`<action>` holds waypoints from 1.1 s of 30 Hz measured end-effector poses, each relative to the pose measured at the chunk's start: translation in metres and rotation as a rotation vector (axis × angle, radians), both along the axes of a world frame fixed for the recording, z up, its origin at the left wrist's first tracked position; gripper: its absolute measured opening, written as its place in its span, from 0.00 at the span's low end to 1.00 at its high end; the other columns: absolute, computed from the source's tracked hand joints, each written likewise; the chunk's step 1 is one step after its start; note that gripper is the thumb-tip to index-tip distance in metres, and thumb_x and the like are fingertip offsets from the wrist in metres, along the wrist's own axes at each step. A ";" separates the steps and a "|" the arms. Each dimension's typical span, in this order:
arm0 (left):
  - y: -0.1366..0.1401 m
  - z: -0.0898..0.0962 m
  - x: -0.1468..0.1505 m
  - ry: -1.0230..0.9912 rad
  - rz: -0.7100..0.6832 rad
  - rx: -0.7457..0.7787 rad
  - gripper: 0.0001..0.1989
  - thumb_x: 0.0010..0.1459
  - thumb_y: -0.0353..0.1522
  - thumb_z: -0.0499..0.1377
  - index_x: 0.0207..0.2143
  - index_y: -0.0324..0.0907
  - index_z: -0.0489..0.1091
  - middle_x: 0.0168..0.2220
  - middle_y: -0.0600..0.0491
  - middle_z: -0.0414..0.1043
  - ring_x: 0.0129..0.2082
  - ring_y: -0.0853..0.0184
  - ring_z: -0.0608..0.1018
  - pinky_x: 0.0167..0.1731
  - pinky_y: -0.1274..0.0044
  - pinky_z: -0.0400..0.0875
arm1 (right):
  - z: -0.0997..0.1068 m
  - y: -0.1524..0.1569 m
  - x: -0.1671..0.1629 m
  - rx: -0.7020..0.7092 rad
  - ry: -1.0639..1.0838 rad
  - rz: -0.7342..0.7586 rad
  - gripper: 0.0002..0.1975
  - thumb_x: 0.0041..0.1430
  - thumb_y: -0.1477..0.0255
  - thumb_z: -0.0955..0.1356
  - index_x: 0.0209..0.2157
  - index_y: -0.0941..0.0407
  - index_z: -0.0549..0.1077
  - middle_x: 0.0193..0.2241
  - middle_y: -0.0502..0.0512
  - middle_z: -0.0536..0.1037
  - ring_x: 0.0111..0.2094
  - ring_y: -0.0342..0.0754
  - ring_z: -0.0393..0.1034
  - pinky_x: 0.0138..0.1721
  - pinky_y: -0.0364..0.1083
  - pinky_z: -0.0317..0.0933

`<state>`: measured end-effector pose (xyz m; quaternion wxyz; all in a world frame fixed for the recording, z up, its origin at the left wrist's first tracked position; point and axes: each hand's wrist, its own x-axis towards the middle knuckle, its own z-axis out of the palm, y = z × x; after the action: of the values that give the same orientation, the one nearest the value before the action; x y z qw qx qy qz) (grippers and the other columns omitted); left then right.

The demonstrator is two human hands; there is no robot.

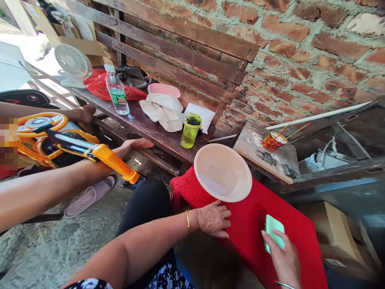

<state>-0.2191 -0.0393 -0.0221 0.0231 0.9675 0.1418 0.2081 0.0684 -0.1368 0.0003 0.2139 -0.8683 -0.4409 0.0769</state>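
Observation:
My left hand [213,218], with a gold bracelet at the wrist, lies flat on the red cloth [255,208], fingers spread. Just beyond its fingertips stands a pale pink basin [221,176] with a little water in it. On the right, my right hand [284,255] grips a mint-green scrub brush [275,230] between thumb and fingers, low over the cloth. Dark bristles show along the brush's left edge. A bunched, textured red fabric [192,188] sits to the left of the basin.
A wooden bench [144,124] carries a green bottle [191,130], a water bottle [118,92], a white cloth [164,110] and a fan [73,60]. To the right, a board [249,138] holds a noodle cup [273,141]. Another person's legs [75,182] and a toy [114,160] are at left.

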 end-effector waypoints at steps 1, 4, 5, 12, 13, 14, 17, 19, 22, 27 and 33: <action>0.001 0.002 -0.001 -0.012 0.009 -0.005 0.18 0.63 0.48 0.58 0.34 0.43 0.73 0.35 0.51 0.71 0.35 0.64 0.73 0.43 0.68 0.65 | 0.001 0.007 -0.031 0.004 0.114 0.047 0.31 0.45 0.41 0.65 0.40 0.52 0.75 0.33 0.59 0.75 0.35 0.60 0.73 0.36 0.56 0.69; 0.002 0.009 -0.004 -0.046 0.050 -0.014 0.15 0.68 0.40 0.54 0.32 0.42 0.72 0.31 0.52 0.70 0.31 0.66 0.73 0.39 0.70 0.65 | 0.002 0.026 -0.103 0.022 0.221 0.217 0.29 0.47 0.46 0.65 0.42 0.52 0.75 0.35 0.57 0.72 0.37 0.57 0.72 0.38 0.53 0.68; 0.003 0.011 -0.005 -0.045 0.067 -0.017 0.15 0.68 0.39 0.53 0.31 0.42 0.72 0.31 0.52 0.70 0.30 0.66 0.73 0.39 0.70 0.65 | 0.002 0.028 -0.112 0.026 0.213 0.255 0.28 0.47 0.47 0.64 0.42 0.51 0.76 0.35 0.56 0.71 0.37 0.57 0.71 0.40 0.53 0.67; 0.009 0.016 -0.018 0.100 0.177 -0.088 0.15 0.68 0.36 0.53 0.32 0.39 0.74 0.32 0.48 0.74 0.34 0.61 0.77 0.39 0.68 0.70 | 0.009 -0.027 0.011 -0.061 0.019 -0.109 0.28 0.39 0.42 0.65 0.35 0.48 0.74 0.25 0.58 0.69 0.41 0.69 0.69 0.44 0.64 0.64; 0.010 0.016 -0.019 0.120 0.203 -0.122 0.15 0.68 0.36 0.53 0.33 0.39 0.74 0.32 0.47 0.75 0.34 0.61 0.78 0.39 0.68 0.70 | 0.010 -0.036 0.027 -0.076 -0.011 -0.158 0.27 0.38 0.42 0.65 0.34 0.46 0.74 0.23 0.59 0.68 0.41 0.71 0.68 0.43 0.65 0.64; 0.011 0.017 -0.020 0.147 0.233 -0.162 0.14 0.67 0.35 0.53 0.33 0.39 0.75 0.32 0.46 0.76 0.34 0.60 0.78 0.39 0.67 0.71 | 0.010 -0.043 0.036 -0.079 -0.031 -0.185 0.25 0.38 0.41 0.65 0.32 0.45 0.73 0.22 0.59 0.67 0.41 0.72 0.68 0.42 0.65 0.64; 0.014 0.019 -0.024 0.264 0.376 -0.321 0.12 0.65 0.30 0.53 0.34 0.38 0.77 0.33 0.43 0.78 0.36 0.57 0.80 0.39 0.66 0.71 | 0.009 -0.044 0.009 -0.030 0.017 -0.115 0.25 0.42 0.42 0.66 0.34 0.45 0.75 0.25 0.59 0.69 0.37 0.69 0.70 0.39 0.63 0.66; 0.017 0.022 -0.029 0.330 0.476 -0.394 0.12 0.62 0.29 0.54 0.36 0.36 0.78 0.33 0.40 0.78 0.37 0.54 0.80 0.39 0.64 0.72 | 0.007 -0.030 -0.042 0.027 0.124 0.023 0.25 0.44 0.44 0.67 0.36 0.47 0.76 0.29 0.57 0.72 0.35 0.63 0.72 0.38 0.60 0.68; 0.024 0.030 -0.037 0.379 0.557 -0.418 0.13 0.60 0.28 0.54 0.37 0.33 0.79 0.34 0.36 0.79 0.38 0.49 0.81 0.38 0.62 0.73 | 0.003 -0.001 -0.128 0.108 0.228 0.303 0.19 0.49 0.52 0.68 0.38 0.49 0.76 0.34 0.55 0.72 0.35 0.56 0.73 0.40 0.54 0.69; 0.029 0.044 -0.044 0.425 0.613 -0.466 0.16 0.62 0.30 0.52 0.44 0.35 0.79 0.42 0.36 0.79 0.42 0.48 0.81 0.39 0.63 0.75 | -0.004 0.018 -0.166 0.135 0.114 0.470 0.15 0.53 0.60 0.67 0.40 0.49 0.76 0.36 0.55 0.70 0.37 0.55 0.72 0.40 0.52 0.68; 0.027 0.049 -0.044 0.444 0.603 -0.563 0.16 0.62 0.30 0.52 0.42 0.35 0.79 0.41 0.37 0.79 0.45 0.50 0.80 0.45 0.63 0.73 | -0.004 -0.025 -0.040 0.008 0.009 0.114 0.25 0.47 0.47 0.66 0.39 0.49 0.76 0.29 0.55 0.69 0.35 0.61 0.71 0.41 0.58 0.67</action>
<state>-0.2631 -0.0119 0.0271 0.1923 0.8603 0.4691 -0.0532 0.0280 -0.1619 -0.0033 0.2146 -0.8406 -0.4888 0.0913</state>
